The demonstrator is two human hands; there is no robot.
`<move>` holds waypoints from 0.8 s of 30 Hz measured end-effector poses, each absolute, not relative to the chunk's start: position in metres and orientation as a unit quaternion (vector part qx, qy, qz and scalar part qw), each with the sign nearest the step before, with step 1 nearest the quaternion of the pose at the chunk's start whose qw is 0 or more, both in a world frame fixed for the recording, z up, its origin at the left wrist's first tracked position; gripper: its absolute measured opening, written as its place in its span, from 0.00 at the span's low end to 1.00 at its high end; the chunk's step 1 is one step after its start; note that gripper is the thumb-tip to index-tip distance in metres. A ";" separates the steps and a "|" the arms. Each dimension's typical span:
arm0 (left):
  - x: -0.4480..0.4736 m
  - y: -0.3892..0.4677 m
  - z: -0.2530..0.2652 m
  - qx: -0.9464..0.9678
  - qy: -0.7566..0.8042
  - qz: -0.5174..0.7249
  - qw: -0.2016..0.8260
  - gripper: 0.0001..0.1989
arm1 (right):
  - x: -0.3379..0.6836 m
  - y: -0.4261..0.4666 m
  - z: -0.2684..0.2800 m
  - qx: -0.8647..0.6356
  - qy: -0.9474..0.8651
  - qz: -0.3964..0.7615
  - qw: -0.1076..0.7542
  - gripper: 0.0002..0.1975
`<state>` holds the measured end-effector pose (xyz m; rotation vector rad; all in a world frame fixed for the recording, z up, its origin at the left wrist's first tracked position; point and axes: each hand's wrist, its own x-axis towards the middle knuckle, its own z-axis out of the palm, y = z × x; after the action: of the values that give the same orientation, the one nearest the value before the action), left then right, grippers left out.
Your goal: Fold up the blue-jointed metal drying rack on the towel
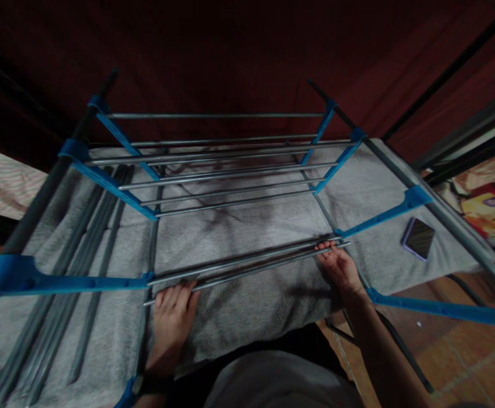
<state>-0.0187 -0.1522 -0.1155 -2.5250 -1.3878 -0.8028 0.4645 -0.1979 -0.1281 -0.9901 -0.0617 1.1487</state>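
Note:
Between my two hands a thin grey metal rod (251, 271) spans the width of a partly built rack with blue plastic brackets. My left hand (173, 309) is closed around it near its left end. At the other end my right hand (338, 266) pinches it with palm turned up. Just beyond lies another rod (239, 262), running between the left blue bracket (73, 283) and the right blue bracket (379, 219). Farther back, several rods (230, 169) bridge the other blue brackets. The rod's tips stick out past both hands.
Several loose grey tubes (77, 260) lie at left on the grey blanket (230, 226). A phone (418, 238) rests at right, by the rack's side tube (455, 226). Another blue bracket (438, 306) juts out at lower right. Dark red fabric (230, 56) hangs behind.

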 end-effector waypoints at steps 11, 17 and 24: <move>-0.018 -0.154 -0.111 -0.834 -0.455 -0.291 0.114 0.06 | 0.466 -0.198 -0.129 -0.451 -0.022 0.521 0.724 0.07; -0.022 -0.155 -0.114 -0.811 -0.489 -0.293 0.132 0.09 | 0.462 -0.196 -0.125 -0.444 -0.012 0.527 0.724 0.06; -0.027 -0.150 -0.116 -0.811 -0.476 -0.309 0.144 0.14 | 0.456 -0.195 -0.122 -0.424 -0.040 0.545 0.722 0.07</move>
<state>-0.0275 -0.1498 -0.1161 -2.3380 -1.3717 -0.8896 0.4563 -0.1952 -0.1222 -0.9362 -0.0877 1.2029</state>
